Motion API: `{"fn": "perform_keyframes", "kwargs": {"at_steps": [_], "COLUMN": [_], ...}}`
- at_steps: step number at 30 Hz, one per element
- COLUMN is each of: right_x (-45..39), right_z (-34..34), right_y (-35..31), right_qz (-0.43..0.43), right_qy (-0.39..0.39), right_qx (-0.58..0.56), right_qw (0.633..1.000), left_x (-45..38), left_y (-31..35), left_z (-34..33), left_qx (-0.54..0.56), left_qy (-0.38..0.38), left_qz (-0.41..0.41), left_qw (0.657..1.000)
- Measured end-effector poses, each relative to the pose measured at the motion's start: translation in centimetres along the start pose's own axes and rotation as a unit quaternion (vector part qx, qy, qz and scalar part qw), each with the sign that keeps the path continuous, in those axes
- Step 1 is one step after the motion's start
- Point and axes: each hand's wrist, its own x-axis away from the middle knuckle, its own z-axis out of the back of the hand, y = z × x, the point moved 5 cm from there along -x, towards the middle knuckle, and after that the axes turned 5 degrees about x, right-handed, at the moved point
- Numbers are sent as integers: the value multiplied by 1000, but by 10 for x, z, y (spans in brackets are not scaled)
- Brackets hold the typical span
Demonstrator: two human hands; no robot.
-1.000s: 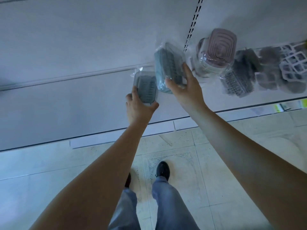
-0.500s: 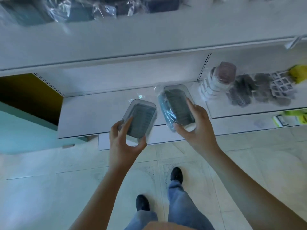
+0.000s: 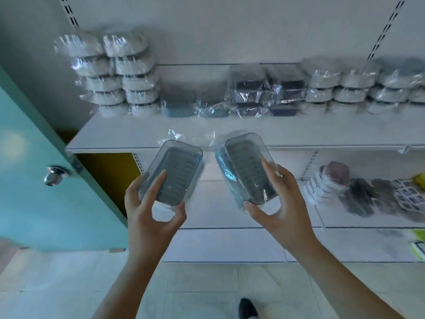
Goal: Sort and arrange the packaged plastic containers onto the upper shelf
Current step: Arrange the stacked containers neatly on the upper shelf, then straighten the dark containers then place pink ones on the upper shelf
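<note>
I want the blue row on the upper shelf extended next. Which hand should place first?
Left, probably. The left hand holds its container directly below the blue packs.

I see my own bare forearms, no sleeves, left hand (image 3: 149,210), right hand (image 3: 280,203), and one dark shoe (image 3: 247,308) below.

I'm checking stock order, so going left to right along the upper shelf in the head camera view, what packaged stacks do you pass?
White container stacks → low blue-grey containers → dark wrapped containers → more white container stacks.
</note>
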Motion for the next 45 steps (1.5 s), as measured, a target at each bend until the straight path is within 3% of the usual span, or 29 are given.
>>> {"fn": "perform_keyframes", "kwargs": {"at_steps": [7,11,15,18,21,26,31,41,45], "right_x": [-112,-187,-259,-295,-306,-305,-319,-320,-311], "right_z": [-17,-23,-38,-59,-79,-92,-95,-93,-73], "right_y": [-33,-40,-43,-35,-25,-6,-5,-15,-15], "right_qz": [0,-42,-45,-25,47,121,103,73,67], "right_qy": [74,113,59,0,-32,-33,-49,-67,-73], "right_qx": [41,49,134,204,297,382,384,392,319], "right_qw": [996,992,988,979,953,916,916,914,943], "left_x": [-127,-199,-258,-284,-290,-286,-295,-305,-302], "left_y": [24,35,34,20,-3,-21,-26,-25,-5], "left_z": [-6,-31,-60,-76,-82,-76,-87,-87,-90], "left_qx": [7,8,-42,-65,-121,-273,-285,-292,-236], "left_qy": [86,120,127,87,22,-8,-89,-104,-110], "left_qz": [4,6,18,25,-11,-95,-122,-166,-198], "left_qw": [996,993,991,994,992,957,947,936,945]}}
